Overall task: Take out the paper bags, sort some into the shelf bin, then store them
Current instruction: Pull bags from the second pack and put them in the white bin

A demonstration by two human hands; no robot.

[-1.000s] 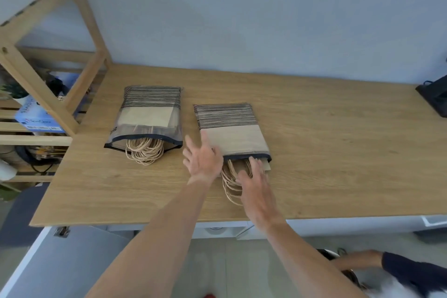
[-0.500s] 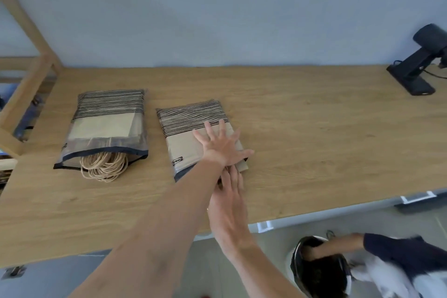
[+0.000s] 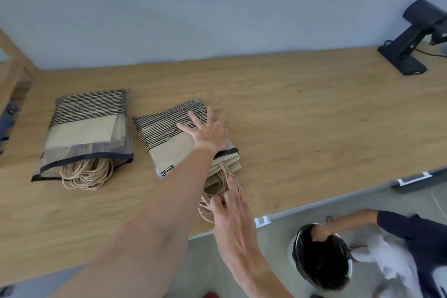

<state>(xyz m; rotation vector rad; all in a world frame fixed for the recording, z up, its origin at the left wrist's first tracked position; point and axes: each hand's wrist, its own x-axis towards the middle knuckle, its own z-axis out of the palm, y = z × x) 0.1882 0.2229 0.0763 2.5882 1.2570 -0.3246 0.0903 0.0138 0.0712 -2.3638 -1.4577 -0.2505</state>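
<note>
Where the long wooden table (image 3: 302, 113) runs along the pale wall (image 3: 217, 7), two clear plastic packs of folded paper bags lie side by side on its left half, well back from the near edge. A corner of a wooden shelf frame (image 3: 12, 68) shows at the far left, and a black lamp-like device (image 3: 411, 38) stands on the table's far right corner. Down on the floor to the right, another person in a dark sleeve (image 3: 406, 227) crouches over a bin lined with a black bag (image 3: 319, 261).

The left pack (image 3: 87, 128) sits untouched, striped end toward the wall, its bundle of twine handles (image 3: 85, 173) spilling out of the open near end. The right pack (image 3: 174, 138) lies just beside it, turned a little askew, with brown paper bags (image 3: 227, 162) sticking out of its open end.

The left hand (image 3: 209, 133) presses flat on top of the right pack, fingers spread wide, gripping nothing. The right hand (image 3: 232, 215) reaches in below it, fingers loosely open, the fingertips (image 3: 231, 185) touching the twine handles (image 3: 217, 191) of the protruding bags near the table's front edge; it has not closed around them.
</note>
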